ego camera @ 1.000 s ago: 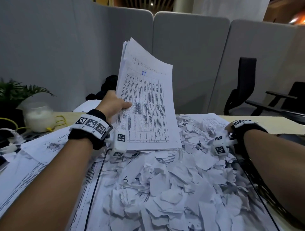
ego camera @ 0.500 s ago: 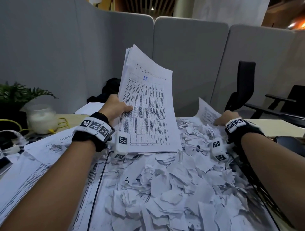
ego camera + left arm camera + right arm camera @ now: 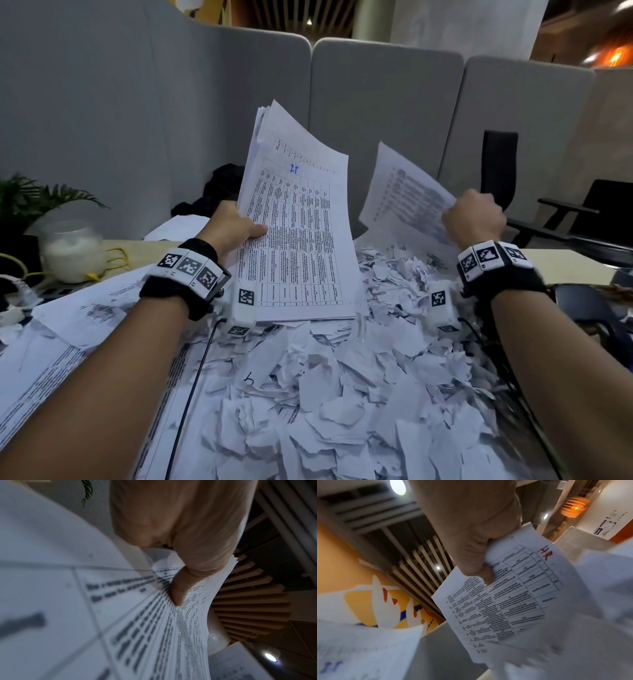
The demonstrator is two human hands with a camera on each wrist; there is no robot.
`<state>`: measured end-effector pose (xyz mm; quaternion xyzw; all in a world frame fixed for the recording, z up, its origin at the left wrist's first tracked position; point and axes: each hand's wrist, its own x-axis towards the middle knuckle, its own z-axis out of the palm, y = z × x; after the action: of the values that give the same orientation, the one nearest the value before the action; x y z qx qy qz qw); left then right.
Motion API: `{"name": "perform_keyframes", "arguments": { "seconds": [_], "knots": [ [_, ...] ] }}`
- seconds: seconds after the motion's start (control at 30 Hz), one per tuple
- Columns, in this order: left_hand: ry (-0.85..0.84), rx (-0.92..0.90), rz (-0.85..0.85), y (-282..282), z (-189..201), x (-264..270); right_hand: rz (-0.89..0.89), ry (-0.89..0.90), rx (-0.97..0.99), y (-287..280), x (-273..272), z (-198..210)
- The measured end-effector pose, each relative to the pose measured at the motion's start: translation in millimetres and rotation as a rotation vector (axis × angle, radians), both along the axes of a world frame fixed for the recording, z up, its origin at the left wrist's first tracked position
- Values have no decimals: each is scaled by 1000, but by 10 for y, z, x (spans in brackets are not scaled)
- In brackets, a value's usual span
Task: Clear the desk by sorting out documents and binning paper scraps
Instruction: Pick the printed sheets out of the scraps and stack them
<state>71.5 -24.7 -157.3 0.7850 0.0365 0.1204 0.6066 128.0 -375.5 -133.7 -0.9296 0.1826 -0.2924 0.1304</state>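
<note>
Over scraps [image 3: 342,394]: R hand [image 3: 474,219] grips sheet [image 3: 404,192].

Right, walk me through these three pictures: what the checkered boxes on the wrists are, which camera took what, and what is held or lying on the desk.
No machine here: a person works with bare hands. The checkered black-and-white wristband boxes look like marker tags beside small wrist cameras.

The wide picture comes from a head-worn camera looking down. The other two look along each hand from the wrists.

The left hand grips an upright stack of white printed table sheets, thumb pressed on the front page. The right hand pinches a single white printed sheet; the right wrist view shows red handwriting on it.

On the pale wooden desk lies a big heap of torn white paper scraps, with more printed sheets at the left.
</note>
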Motion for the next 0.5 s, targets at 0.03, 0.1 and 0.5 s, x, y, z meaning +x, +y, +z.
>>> {"name": "perform_keyframes", "arguments": {
  "seconds": [0.03, 0.1, 0.5],
  "knots": [
    [1, -4, 4, -4, -3, -5, 17, -41, 6, 10, -44, 68],
    [4, -21, 9, -7, -1, -13, 49, -110, 32, 28, -150, 217],
    [6, -259, -20, -80, 33, -95, 587, -644, 676, 8, -467, 500]
  ]
}}
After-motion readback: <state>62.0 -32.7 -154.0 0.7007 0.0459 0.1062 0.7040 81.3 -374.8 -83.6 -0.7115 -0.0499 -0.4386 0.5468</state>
